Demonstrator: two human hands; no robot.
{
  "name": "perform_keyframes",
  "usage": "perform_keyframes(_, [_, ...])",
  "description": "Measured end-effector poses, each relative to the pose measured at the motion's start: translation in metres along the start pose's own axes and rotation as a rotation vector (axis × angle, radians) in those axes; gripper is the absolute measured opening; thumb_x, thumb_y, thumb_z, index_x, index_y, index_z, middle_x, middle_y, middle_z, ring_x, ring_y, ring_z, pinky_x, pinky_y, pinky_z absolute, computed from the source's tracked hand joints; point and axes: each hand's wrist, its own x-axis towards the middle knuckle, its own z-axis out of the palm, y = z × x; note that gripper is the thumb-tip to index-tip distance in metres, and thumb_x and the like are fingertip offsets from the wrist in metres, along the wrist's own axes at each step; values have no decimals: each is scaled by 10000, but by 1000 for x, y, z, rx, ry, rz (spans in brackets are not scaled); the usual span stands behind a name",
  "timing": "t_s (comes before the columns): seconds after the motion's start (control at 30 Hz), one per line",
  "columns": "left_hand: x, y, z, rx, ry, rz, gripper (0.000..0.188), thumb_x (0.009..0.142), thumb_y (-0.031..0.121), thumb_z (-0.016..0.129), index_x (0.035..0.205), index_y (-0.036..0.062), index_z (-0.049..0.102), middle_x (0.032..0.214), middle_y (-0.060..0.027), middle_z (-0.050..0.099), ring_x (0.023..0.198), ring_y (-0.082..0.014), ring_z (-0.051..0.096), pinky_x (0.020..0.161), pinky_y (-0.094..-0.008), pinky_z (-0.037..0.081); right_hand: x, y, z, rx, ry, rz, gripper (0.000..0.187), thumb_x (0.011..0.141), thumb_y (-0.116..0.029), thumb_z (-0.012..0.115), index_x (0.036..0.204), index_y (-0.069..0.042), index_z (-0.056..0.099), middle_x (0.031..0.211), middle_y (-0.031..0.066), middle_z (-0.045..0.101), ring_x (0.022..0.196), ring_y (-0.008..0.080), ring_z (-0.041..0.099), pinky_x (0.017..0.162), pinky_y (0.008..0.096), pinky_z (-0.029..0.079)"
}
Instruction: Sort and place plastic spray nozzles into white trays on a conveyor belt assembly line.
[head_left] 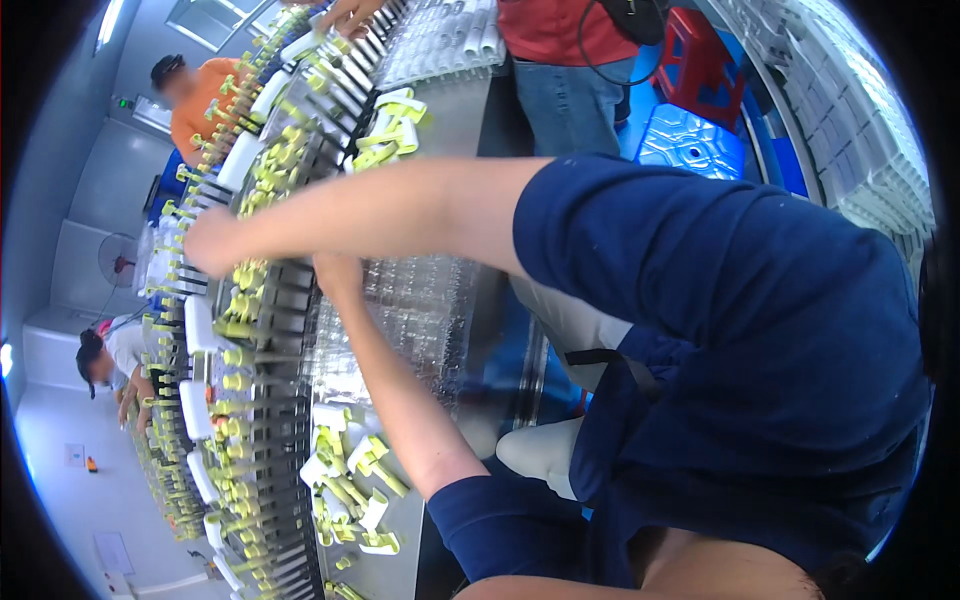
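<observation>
My right hand (212, 243) reaches across a long rack of black pegs (285, 340) and is closed at its far side. It is slightly blurred, and whatever its fingers hold is hidden. My left hand (338, 275) is lower, at the rack's near edge beside a clear plastic blister tray (410, 310). My right forearm covers its fingers. Yellow-green plastic parts (238, 382) and white oblong pieces (197, 410) sit along the rack. Loose white and yellow-green parts (350, 480) lie in a pile on the metal tabletop by my left forearm.
Another parts pile (390, 130) and blister trays (440, 45) lie beyond my right arm. A person in red (565, 35) stands near a red stool (703, 70) and blue stool (690, 140). White trays (860, 110) are stacked behind. People (200, 105) work across the rack.
</observation>
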Motion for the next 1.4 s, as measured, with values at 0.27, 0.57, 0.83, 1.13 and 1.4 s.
perform_keyframes(0.27, [8, -8, 27, -156, 175, 207, 432, 883, 339, 557, 1120, -22, 563, 1007, -238, 643, 904, -366, 621, 819, -462, 459, -75, -22, -8, 129, 329, -240, 364, 799, -295, 657, 1040, -24, 624, 1107, 129, 615, 1023, 280, 600, 831, 424, 470])
perform_keyframes(0.57, [3, 12, -8, -304, 305, -80, 392, 869, 308, 554, 1051, -40, 571, 903, -222, 640, 791, -339, 609, 758, -418, 475, -329, 36, -64, 25, 76, 224, 385, 811, -243, 673, 1133, -52, 586, 1134, 167, 567, 1069, 353, 552, 900, 441, 443])
perform_keyframes(0.83, [3, 21, -11, -317, 379, -157, 365, 872, 294, 508, 910, -64, 574, 823, -254, 641, 746, -387, 606, 723, -461, 473, -345, 53, -69, 40, -170, 302, 375, 792, -212, 674, 1118, -61, 567, 1120, 157, 549, 1060, 361, 545, 925, 451, 426])
perform_keyframes(1.13, [1, 13, -4, -242, 358, -62, 385, 890, 319, 541, 995, -45, 608, 806, -216, 663, 740, -345, 645, 714, -423, 494, -332, 52, -95, 141, -46, 257, 284, 846, -207, 610, 1057, -18, 589, 1040, 156, 578, 1015, 347, 559, 888, 428, 442])
perform_keyframes(1.4, [-3, 28, -16, -378, 333, -155, 323, 852, 243, 514, 950, -56, 591, 794, -241, 646, 716, -387, 609, 690, -458, 466, -270, 18, -50, 578, 5, 268, 497, 1008, -450, 358, 929, -7, 568, 800, 222, 639, 777, 426, 611, 706, 493, 450])
